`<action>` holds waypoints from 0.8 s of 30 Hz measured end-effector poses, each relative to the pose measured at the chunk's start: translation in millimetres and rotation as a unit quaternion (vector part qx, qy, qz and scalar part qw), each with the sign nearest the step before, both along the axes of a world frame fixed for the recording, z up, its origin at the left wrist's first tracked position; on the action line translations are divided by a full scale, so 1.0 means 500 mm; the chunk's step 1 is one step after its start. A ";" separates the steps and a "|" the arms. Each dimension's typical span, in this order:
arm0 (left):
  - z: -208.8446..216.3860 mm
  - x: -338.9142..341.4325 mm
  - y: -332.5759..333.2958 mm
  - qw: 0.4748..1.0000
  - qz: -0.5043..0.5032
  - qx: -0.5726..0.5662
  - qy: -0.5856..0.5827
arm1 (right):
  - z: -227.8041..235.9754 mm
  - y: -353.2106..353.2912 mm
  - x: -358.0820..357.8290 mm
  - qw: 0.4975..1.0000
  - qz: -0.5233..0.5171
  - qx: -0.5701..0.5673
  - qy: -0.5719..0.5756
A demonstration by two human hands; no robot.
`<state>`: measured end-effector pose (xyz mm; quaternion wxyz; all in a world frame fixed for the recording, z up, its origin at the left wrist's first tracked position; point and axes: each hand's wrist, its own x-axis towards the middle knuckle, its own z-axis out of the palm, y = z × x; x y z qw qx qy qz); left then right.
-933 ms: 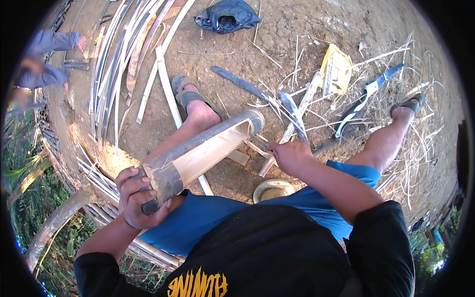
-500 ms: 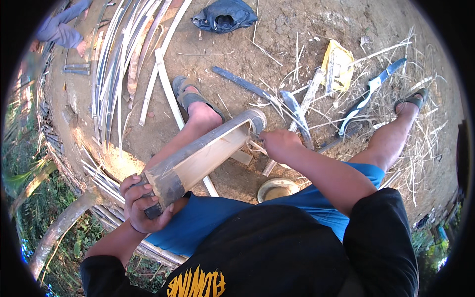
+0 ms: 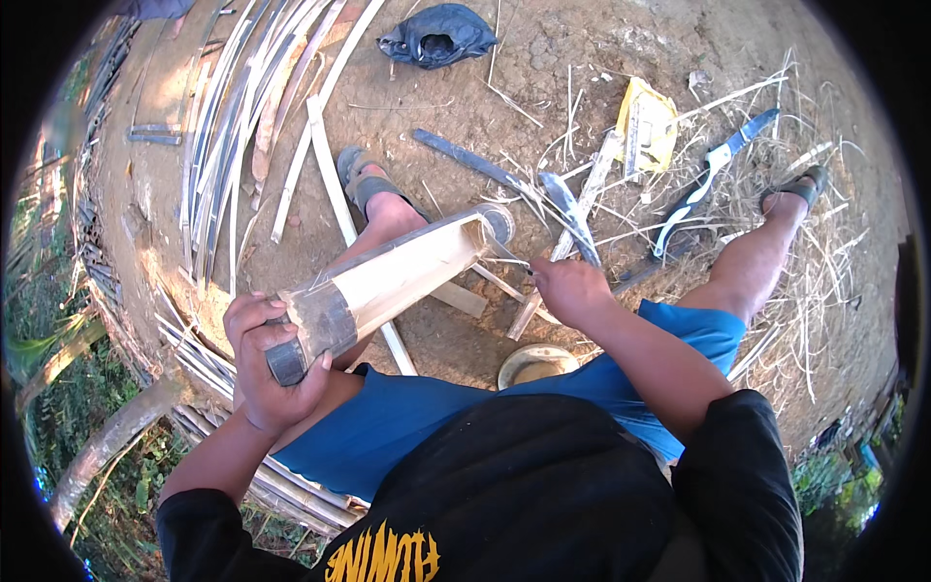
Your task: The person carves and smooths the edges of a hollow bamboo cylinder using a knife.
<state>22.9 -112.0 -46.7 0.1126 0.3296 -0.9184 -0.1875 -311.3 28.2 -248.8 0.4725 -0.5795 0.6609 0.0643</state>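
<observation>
A thick bamboo section [image 3: 393, 279] with a long cut-out side lies slanted across my bent left leg. Its pale inner wall faces up, and dark bark shows at both ends. My left hand [image 3: 260, 359] is wrapped round the near-left end, thumb on the underside. At the far-right end of the opening, a thin knife [image 3: 506, 254] reaches the cut edge. My right hand [image 3: 574, 291] is closed on its handle, which is mostly hidden by the fingers.
Long bamboo strips [image 3: 228, 126] lie at the upper left. A black plastic bag [image 3: 446, 37] is at the top. Rightward are a yellow packet [image 3: 658, 124], a black-and-white tool with a blue end [image 3: 700, 184], and shavings. A round, shallow object [image 3: 536, 367] sits between my legs.
The bamboo has rolled, so its hollow faces more upward. My right hand has shifted slightly right and down, and the knife blade now shows. The person at the upper left is mostly out of view.
</observation>
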 end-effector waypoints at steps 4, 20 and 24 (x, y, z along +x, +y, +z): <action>-0.007 -0.008 0.011 1.000 0.020 0.005 0.016 | -0.012 0.004 0.011 1.000 0.008 0.019 0.003; 0.012 -0.048 0.017 0.999 -0.039 -0.035 0.003 | -0.059 -0.107 -0.020 0.995 0.054 0.040 -0.072; 0.025 -0.084 0.025 0.998 -0.059 -0.034 -0.015 | -0.071 -0.066 -0.097 0.989 0.060 -0.027 -0.133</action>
